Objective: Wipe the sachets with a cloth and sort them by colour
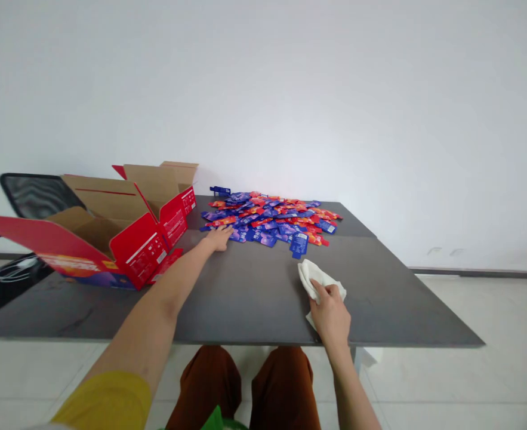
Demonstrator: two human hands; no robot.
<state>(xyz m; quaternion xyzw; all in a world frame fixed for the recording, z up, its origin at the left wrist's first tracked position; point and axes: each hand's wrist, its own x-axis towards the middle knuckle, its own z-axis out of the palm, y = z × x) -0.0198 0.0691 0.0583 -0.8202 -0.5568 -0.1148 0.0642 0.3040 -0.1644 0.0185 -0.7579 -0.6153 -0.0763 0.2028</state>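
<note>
My right hand (pixel 332 313) grips a crumpled white cloth (pixel 319 279) against the dark grey table, near its front edge. Stretched far forward, my left hand (pixel 219 237) is at the near left edge of a heap of small blue, purple and red-orange packets (pixel 267 218). Its fingers reach out against the nearest packets, and I see nothing held in them. A single blue packet (pixel 299 243) sticks out from the front of the heap, just beyond the cloth.
Red cardboard boxes (pixel 133 251) with raised brown flaps stand on the left of the dark grey table (pixel 254 298). Behind them is a black mesh chair (pixel 39 194). At the heap's back left is a small dark blue item (pixel 221 190). A white wall (pixel 263 89) rises behind.
</note>
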